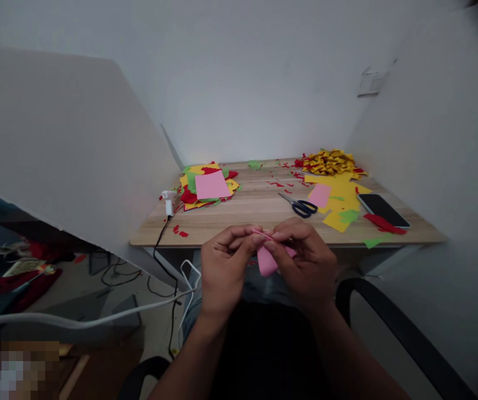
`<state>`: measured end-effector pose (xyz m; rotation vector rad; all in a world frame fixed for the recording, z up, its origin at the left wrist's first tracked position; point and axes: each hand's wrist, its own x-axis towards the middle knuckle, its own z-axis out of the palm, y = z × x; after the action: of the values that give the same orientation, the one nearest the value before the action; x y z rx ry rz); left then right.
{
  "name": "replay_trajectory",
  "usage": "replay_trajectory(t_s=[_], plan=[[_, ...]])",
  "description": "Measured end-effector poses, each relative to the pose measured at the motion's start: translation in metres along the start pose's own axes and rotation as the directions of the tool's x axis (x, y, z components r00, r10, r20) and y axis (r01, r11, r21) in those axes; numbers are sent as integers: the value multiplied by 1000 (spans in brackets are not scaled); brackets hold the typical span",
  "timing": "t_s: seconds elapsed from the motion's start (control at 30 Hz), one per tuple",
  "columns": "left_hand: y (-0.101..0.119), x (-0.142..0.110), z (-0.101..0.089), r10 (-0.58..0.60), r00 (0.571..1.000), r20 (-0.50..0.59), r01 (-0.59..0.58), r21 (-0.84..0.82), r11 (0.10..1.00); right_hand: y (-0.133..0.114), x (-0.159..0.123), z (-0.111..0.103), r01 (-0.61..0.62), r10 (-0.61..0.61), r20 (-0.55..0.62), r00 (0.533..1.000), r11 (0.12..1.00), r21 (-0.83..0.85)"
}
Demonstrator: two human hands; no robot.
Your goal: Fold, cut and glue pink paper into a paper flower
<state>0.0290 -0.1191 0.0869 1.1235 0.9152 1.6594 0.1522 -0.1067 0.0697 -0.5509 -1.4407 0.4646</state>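
Note:
A piece of pink paper (267, 263) is held in front of the table's near edge, folded or bent over, its upper edge pinched between both hands. My left hand (228, 264) grips that edge with thumb and fingers from the left. From the right, my right hand (305, 258) pinches it close by, the two thumbs nearly meeting. Part of the paper is hidden behind my fingers. Beyond the hands, scissors (301, 208) with dark blue handles lie on the wooden table (255, 219), blades pointing to the back left.
At the left, a pink sheet (213, 185) tops a pile of coloured paper. Back right sits a heap of folded yellow pieces (333, 163). Yellow sheets (343, 191), a smaller pink piece (319, 195) and a phone (383, 210) lie nearer. A charger cable (162, 236) hangs over the left edge.

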Motion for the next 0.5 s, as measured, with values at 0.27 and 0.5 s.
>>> replay_trajectory(t_s=[0.27,0.5], plan=[[0,0,0,8,1000,-24,-8,13,1000,2,-2,3,-29,29,-15,999,1000,11],[0,-1,2,34,998,-45,-32,48,998,3,-2,3,-9,9,-12,1000,1000,-18]])
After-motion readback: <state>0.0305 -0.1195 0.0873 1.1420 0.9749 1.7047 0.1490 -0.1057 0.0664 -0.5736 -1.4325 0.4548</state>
